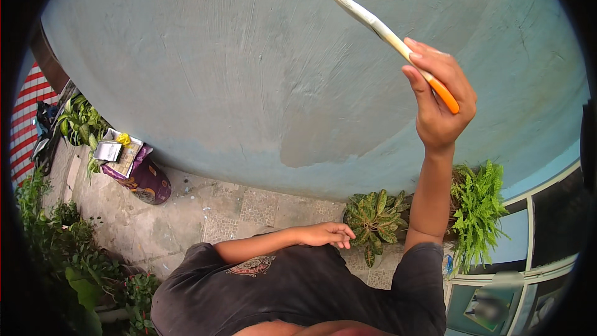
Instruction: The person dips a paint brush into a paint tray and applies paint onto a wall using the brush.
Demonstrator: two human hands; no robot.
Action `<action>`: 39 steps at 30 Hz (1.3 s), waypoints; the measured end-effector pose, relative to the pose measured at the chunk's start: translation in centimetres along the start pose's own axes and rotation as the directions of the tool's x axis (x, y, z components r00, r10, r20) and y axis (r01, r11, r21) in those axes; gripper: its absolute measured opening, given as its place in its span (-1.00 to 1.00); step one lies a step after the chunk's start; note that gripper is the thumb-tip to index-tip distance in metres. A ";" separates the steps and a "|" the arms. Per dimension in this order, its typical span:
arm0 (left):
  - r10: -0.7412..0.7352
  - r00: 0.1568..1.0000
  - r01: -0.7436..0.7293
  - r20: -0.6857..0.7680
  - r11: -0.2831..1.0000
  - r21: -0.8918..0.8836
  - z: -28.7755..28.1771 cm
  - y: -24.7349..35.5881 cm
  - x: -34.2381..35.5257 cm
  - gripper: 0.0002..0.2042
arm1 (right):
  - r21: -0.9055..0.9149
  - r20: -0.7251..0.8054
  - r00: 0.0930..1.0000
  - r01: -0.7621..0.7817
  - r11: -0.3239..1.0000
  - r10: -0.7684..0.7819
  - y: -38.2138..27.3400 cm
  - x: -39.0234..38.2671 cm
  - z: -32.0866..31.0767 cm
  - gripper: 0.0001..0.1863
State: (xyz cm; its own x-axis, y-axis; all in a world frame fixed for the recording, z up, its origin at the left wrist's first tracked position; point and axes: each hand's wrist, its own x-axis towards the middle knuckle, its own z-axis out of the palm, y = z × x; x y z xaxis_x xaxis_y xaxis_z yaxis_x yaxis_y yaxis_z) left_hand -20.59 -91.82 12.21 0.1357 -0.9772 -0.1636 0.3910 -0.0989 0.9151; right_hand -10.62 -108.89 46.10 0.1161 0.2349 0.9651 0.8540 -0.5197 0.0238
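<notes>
Raised at the upper right, my right hand (444, 90) is closed round the handle of a paintbrush (376, 25). The handle ends in orange, and the pale, paint-coated bristles point up and left, close to the wall (236, 56). From this view I cannot tell whether the bristle tip touches it. The wall has a darker grey painted area with brush streaks, and lighter blue-green at the lower and right parts. My left hand (326, 234) hangs in front of my body, fingers loosely bent and a little apart, holding nothing.
A purple sack-like container (146, 180) stands at the left, with a tray (109, 150) and a yellow crumpled item (124, 139) on top. Potted plants (373, 218) and a fern (479, 211) stand along the wall's foot. Greenery (74, 261) lines the left; framed windows (528, 230) are at right.
</notes>
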 end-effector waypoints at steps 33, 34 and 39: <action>0.027 0.999 -0.027 -0.018 0.999 0.040 -1.3 -2.2 -11.5 -0.57 | -0.158 0.718 0.691 0.050 0.986 0.080 -1.2 -3.3 10.9 -0.91; 0.032 0.999 -0.031 -0.019 0.999 0.043 -1.3 -2.3 -11.3 -0.57 | -0.182 0.655 0.754 0.093 0.979 0.050 -0.6 -0.6 10.2 -0.93; 0.041 0.999 -0.041 -0.004 0.998 0.048 -1.4 -1.9 -11.3 -0.56 | -0.390 0.321 0.874 0.474 0.790 -0.366 1.4 15.0 5.5 -0.91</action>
State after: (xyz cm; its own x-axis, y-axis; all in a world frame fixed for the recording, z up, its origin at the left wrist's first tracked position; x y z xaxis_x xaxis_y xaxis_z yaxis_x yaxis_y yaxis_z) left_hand -21.60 -80.36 11.78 0.1553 -0.9797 -0.1271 0.3409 -0.0676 0.9377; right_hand -4.87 -101.56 59.22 -0.0481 0.6589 0.7507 0.5319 -0.6193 0.5776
